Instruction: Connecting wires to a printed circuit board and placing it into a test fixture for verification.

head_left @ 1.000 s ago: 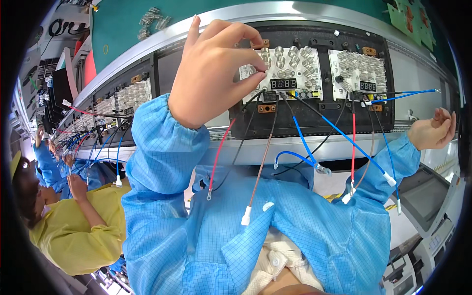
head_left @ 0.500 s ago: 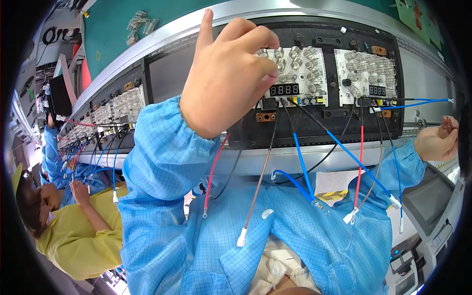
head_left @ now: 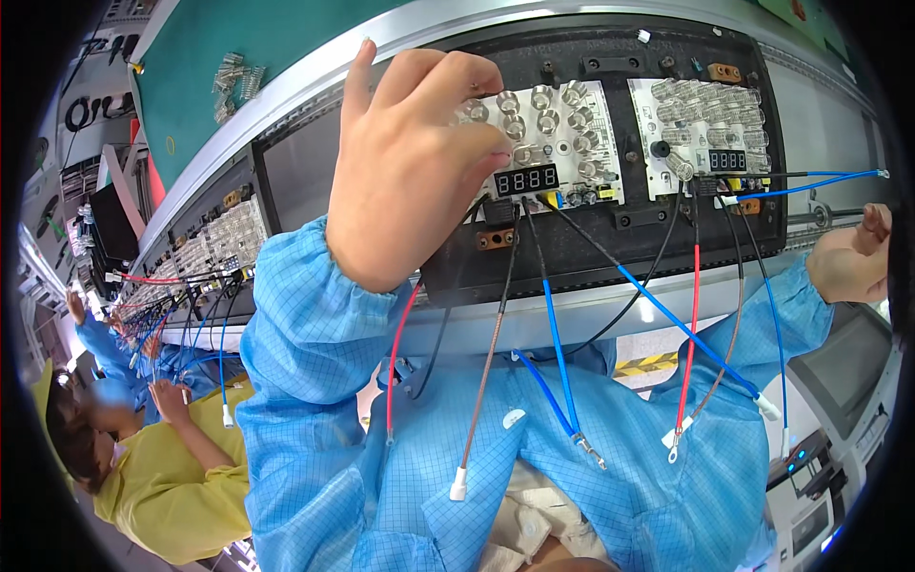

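Observation:
My left hand [head_left: 410, 157] reaches over the left edge of a white circuit board [head_left: 612, 143] with clear cylindrical caps [head_left: 542, 97] and a black digit display [head_left: 526, 180]. Its thumb and index finger curl towards each other around the caps at that edge, while the little finger sticks up. Whatever lies between the fingertips is mostly hidden by the hand. At the far right my right hand [head_left: 851, 255] is raised with curled fingers, partly cut off by the dark rim. I cannot make out anything in it.
A second capped board [head_left: 710, 124] shares the black tray [head_left: 562, 253]. Red, brown, black and blue wires with metal or white ends [head_left: 459, 484] hang over the front rail. Loose clear caps [head_left: 233, 86] lie on the green mat [head_left: 286, 33]. Someone in yellow [head_left: 176, 477] sits at left.
The boards and tray appear shifted slightly left in the picture, and my left hand sits a little lower and further left. Both hands keep nearly the same pose. The hanging wires have swung slightly.

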Action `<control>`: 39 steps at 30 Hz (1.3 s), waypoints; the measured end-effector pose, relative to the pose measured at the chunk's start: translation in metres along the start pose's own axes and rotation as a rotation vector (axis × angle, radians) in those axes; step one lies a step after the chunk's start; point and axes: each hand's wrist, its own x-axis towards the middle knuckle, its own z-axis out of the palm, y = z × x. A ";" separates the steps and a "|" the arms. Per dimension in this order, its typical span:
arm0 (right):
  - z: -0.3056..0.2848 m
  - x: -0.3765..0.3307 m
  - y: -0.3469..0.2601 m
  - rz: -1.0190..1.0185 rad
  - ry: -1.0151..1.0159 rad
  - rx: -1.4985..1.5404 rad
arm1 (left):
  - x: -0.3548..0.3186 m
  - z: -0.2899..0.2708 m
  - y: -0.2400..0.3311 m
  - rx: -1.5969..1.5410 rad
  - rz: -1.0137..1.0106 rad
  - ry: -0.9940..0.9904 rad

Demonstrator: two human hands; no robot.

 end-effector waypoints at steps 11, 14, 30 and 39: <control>0.005 -0.006 -0.005 0.001 0.014 0.000 | -0.003 0.000 -0.002 0.024 0.025 -0.019; 0.006 -0.006 -0.004 0.001 0.021 0.002 | -0.003 0.001 -0.002 0.015 0.031 -0.011; -0.018 -0.007 0.016 0.108 0.120 0.042 | 0.002 -0.002 -0.003 -0.053 0.184 0.067; 0.004 -0.009 -0.003 0.075 0.055 0.033 | 0.014 -0.009 0.011 0.064 0.243 0.058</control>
